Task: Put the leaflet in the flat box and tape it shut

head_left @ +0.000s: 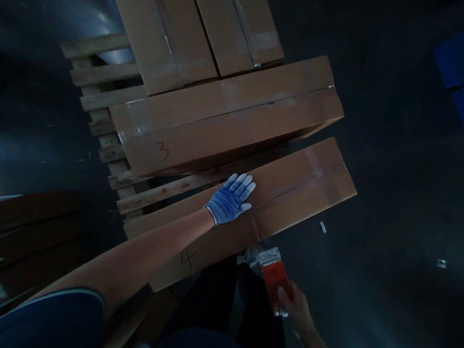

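Observation:
My left hand (pixel 232 198), in a blue glove, lies flat with fingers spread on the top of a long cardboard box marked "4" (pixel 300 188). That box rests at the near edge of a wooden pallet (pixel 105 96). My right hand (pixel 295 304), bare, grips a red tape dispenser (pixel 275 278) just below the box's near edge, with clear tape running up over the box top. Behind lies a second long box marked "3" (pixel 232 125).
Two more cardboard boxes (pixel 199 38) lie at the far end of the pallet. The dark floor (pixel 391 217) surrounds it, with small scraps of tape (pixel 322 227) to the right. Something blue (pixel 451 63) sits at the far right edge.

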`<state>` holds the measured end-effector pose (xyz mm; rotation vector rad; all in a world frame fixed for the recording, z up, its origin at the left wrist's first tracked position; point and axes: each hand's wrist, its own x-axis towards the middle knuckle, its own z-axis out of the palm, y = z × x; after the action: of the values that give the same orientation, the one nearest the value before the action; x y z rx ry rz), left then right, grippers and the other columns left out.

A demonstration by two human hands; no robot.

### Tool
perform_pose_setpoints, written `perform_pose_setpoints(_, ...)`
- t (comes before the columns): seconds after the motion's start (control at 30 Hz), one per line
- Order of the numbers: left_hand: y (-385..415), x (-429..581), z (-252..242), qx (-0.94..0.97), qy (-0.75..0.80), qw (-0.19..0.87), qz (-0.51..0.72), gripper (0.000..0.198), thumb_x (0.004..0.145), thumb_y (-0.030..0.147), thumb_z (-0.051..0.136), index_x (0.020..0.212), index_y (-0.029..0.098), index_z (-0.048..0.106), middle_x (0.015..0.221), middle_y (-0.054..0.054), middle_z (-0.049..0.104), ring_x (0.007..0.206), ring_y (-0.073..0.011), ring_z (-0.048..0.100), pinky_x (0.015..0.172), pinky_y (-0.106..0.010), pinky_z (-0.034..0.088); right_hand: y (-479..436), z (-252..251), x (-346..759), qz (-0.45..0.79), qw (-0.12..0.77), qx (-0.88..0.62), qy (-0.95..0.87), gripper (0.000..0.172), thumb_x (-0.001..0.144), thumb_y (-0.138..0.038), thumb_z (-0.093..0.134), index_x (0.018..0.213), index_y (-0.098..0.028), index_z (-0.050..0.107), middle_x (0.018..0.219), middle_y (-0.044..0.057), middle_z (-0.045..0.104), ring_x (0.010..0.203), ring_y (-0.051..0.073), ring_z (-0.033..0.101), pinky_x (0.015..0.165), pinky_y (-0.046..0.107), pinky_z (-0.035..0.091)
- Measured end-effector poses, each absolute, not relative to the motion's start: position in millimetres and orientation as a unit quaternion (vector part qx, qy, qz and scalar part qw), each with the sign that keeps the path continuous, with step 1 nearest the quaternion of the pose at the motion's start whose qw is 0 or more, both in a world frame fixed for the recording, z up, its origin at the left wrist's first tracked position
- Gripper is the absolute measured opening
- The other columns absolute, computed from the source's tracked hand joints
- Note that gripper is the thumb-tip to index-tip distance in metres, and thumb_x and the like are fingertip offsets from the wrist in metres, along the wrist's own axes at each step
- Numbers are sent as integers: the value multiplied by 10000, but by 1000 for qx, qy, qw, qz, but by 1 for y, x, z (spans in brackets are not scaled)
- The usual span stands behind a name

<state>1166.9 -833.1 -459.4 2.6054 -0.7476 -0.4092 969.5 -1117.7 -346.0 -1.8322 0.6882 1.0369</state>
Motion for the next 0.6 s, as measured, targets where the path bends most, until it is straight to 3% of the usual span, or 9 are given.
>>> perform_pose_setpoints(0.17, -884, 1124, -447, 888, -390, 186, -156, 635, 877, 513, 334, 1404, 172, 235, 1476, -77, 136, 1360, -262, 40, 1116, -480, 50, -1139, -402, 956, 421, 501, -727, 206, 489, 815, -533, 453, 1067, -124, 547, 848, 56, 649, 749, 162, 596, 661, 240, 445)
perform_pose_setpoints(0.37, -906, 1100, -451, 878, -432, 150, -144, 638, 870, 465, 378, 1407, 159, 220, 1470, -91, 163, 1348, -289, 112, 1103, -513, 122, -1168, -444, 921, 387, 528, -746, 124, 550, 801, -536, 443, 1181, -142, 497, 922, 75, 639, 797, 170, 592, 685, 247, 448)
perform_pose_setpoints(0.5, -909, 1104, -451, 876, -450, 124, -122, 637, 862, 446, 408, 1404, 158, 237, 1468, -115, 152, 1341, -327, 110, 1084, -551, 139, -1202, -448, 887, 413, 478, -763, 135, 446, 807, -491, 437, 1098, -165, 532, 898, 65, 631, 788, 172, 591, 683, 250, 434)
perform_pose_setpoints(0.6, -926, 1088, -449, 860, -483, 90, -136, 577, 867, 444, 420, 1391, 250, 273, 1469, -35, 171, 1351, -290, 93, 1100, -544, 103, -1219, -446, 877, 435, 433, -774, 152, 428, 816, -507, 414, 1054, -171, 531, 865, 53, 624, 768, 167, 593, 655, 242, 410)
